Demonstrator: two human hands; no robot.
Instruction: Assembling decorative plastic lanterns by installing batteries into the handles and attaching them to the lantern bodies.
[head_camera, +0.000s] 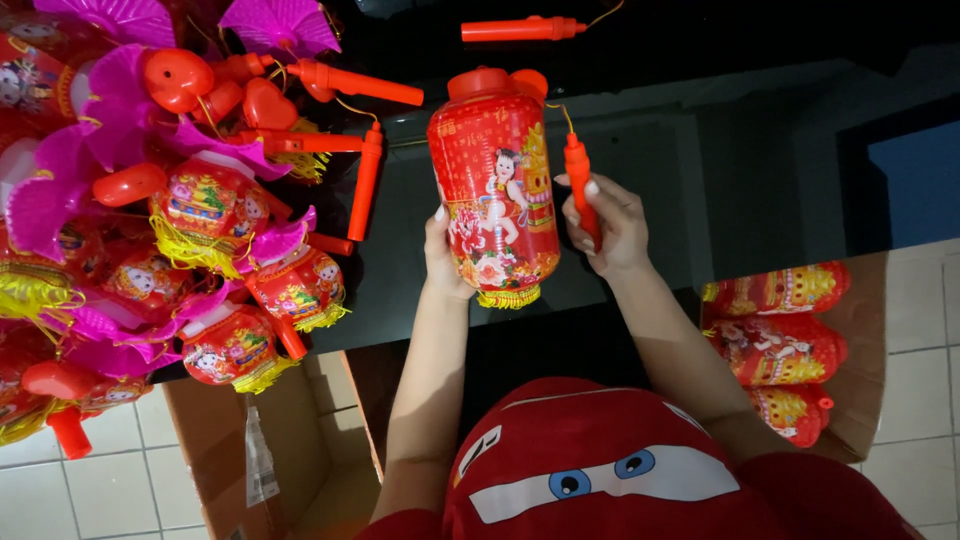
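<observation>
Your left hand (444, 262) is wrapped around the lower left side of a red paper lantern (493, 190), fingers curled behind it with only the thumb tip showing against the printed paper, so it grips the lantern firmly. The lantern is held upright above the dark glossy bench (650, 170), its red plastic cap at the top and a yellow fringe hanging from its bottom edge. Your right hand (606, 228) sits just beside the lantern's right side, fingers closed around a slim red handle stick (580, 190) that stands nearly upright; a thin yellow cord runs from the stick's top end over to the lantern's cap. To your left, a big pile of finished lanterns (215, 260) with pink pleated fans, red heart-shaped pieces and more red sticks covers the bench's left end and overhangs its edge. One more loose red stick (520, 29) lies flat at the far side of the bench, well apart from your hands. Below the bench on the right, an open cardboard box (866, 350) holds several flattened red lanterns stacked against each other. Another open cardboard box (215, 450) stands on the tiled floor at lower left.
</observation>
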